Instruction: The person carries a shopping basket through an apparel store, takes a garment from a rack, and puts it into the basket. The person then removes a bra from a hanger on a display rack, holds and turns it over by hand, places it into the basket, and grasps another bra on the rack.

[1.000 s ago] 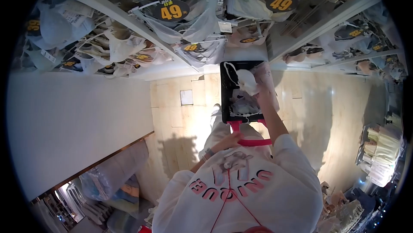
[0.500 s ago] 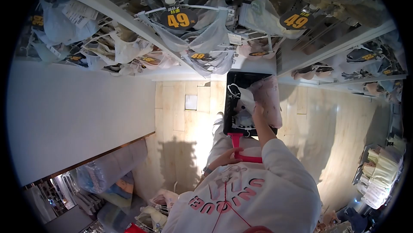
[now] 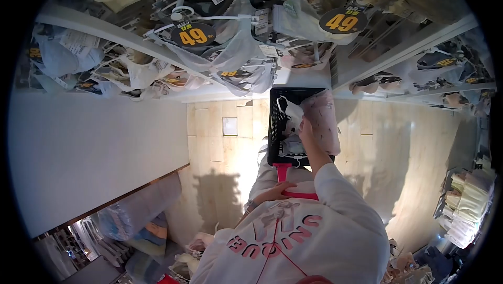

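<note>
A black basket [image 3: 272,127] with a pink handle [image 3: 283,173] stands in front of my body. Inside it lie a pink packaged item [image 3: 322,121], a white garment [image 3: 291,110] and some pale grey items near the front end. My right hand [image 3: 306,128] reaches into the basket, its fingers closed on the edge of the white garment. My left hand [image 3: 279,192] is closed round the pink handle close to my sweatshirt.
Racks of hanging bras [image 3: 220,43] with round 49 tags run across the top. A large white panel [image 3: 99,153] stands at left, with bagged bedding [image 3: 139,205] below it. More garments hang at the right [image 3: 463,205].
The view has shifted slightly, and the racks appear lower and farther left. My right hand and the white garment have moved slightly up and left in the view.
</note>
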Tool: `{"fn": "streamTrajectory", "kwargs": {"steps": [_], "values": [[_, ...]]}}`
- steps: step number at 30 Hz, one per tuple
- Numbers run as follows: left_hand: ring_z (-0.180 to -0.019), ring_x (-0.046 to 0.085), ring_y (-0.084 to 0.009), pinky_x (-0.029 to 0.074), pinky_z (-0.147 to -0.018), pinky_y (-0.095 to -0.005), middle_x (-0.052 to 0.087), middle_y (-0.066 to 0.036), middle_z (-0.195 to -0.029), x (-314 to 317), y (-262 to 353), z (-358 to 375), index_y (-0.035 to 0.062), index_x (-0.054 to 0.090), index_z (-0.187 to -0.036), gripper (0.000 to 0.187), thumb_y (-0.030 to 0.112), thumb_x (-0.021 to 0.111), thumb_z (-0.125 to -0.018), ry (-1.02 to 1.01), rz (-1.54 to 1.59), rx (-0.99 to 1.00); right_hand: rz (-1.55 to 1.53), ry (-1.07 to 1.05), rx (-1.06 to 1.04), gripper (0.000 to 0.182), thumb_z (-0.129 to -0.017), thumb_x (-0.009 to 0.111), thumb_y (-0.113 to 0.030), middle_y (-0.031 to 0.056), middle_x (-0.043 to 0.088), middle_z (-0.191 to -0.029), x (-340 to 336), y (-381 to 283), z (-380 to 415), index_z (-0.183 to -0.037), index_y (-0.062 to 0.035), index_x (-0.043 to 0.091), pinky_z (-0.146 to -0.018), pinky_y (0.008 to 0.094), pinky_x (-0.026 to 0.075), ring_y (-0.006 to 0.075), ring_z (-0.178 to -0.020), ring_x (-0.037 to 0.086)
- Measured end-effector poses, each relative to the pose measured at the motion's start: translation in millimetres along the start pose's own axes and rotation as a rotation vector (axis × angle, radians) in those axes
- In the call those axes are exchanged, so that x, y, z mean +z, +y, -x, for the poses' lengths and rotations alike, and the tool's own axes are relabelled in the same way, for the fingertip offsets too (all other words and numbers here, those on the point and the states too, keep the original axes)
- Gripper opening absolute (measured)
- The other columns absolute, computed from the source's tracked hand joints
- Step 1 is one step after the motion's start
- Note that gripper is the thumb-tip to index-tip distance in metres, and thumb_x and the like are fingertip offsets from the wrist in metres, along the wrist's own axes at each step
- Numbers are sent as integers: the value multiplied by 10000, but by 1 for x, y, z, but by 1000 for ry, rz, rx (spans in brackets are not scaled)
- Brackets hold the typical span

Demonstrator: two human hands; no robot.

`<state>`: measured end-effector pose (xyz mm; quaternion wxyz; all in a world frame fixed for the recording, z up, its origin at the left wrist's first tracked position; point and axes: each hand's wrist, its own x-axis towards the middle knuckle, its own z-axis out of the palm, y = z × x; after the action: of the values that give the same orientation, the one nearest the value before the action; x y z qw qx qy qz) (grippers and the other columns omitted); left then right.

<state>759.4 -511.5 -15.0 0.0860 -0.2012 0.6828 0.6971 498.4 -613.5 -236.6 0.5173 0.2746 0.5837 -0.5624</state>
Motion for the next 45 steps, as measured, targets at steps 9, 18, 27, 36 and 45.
{"fn": "streamTrajectory", "kwargs": {"steps": [9,18,27,36,45], "values": [[-1220,450,-282,333,-1048,-351,493,-129,-1324,-11,23,5,80,433,-1373,610,234,684,-839,-45,89,-84,424,-243,31,496,-836,634,-446,69,587,-1224,-28,28,-20,-1203,-116,579,-1004,371,305,224,-1177,496],[-1185,482,-280,370,-1010,-347,531,-140,-1273,-4,-1,-4,71,491,-1326,517,221,654,-860,-63,-23,-1,1948,-897,-408,503,-887,499,-453,191,658,-1076,-67,73,61,-1101,-25,654,-881,423,473,340,-984,629],[-914,627,-298,476,-815,-369,648,-160,-986,8,50,-23,27,604,-1104,343,261,615,-853,-104,-156,38,1718,-757,-430,396,-877,569,-398,181,667,-950,-83,8,177,-948,-17,652,-762,409,479,304,-880,643],[-821,640,-322,491,-721,-402,650,-171,-904,23,59,-55,50,630,-999,525,541,626,-812,-235,-476,35,1761,-449,-614,402,-901,535,-396,177,660,-808,-157,-62,262,-870,-16,662,-690,419,498,338,-779,649],[-812,647,-324,500,-714,-404,656,-179,-888,32,86,-40,89,621,-1113,519,483,675,-779,-180,-586,66,1833,-162,-567,401,-799,571,-420,189,681,-861,-177,-25,272,-818,-43,705,-741,461,528,329,-854,672]]}}
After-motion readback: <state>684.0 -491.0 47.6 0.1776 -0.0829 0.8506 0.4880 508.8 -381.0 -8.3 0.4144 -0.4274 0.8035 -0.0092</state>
